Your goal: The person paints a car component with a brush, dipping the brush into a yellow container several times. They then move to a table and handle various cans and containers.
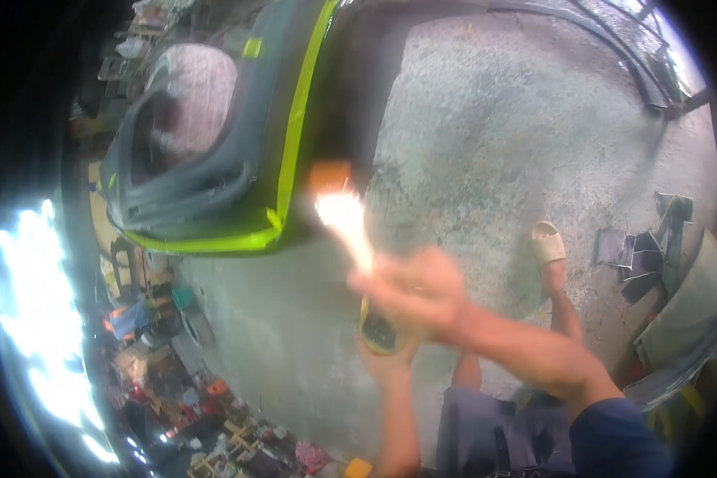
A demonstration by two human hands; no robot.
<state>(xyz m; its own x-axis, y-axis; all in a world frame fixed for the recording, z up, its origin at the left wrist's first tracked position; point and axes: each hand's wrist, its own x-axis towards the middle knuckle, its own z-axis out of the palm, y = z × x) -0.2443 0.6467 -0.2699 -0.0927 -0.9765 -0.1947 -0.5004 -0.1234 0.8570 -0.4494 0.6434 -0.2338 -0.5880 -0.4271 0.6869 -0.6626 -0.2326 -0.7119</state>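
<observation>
My right hand (424,288) is closed round the handle of a paintbrush (361,245). The brush points up and left, its orange-brown bristles blurred and its middle washed out by glare. Below it, my left hand (386,362) grips a small container (378,328) with a yellow rim and dark contents; the right hand partly covers it. Beyond the brush stands a large dark grey car bumper (272,103), with yellow-green masking tape (295,127) along its edges. The bristles appear close to the taped edge; whether they touch it, I cannot tell.
My sandalled foot (548,243) stands on the grey concrete floor (486,143). Dark sheet pieces (641,256) and a curved pale panel (689,299) lie at the right. Assorted clutter (191,398) fills the lower left. A black frame (641,72) stands at the far right.
</observation>
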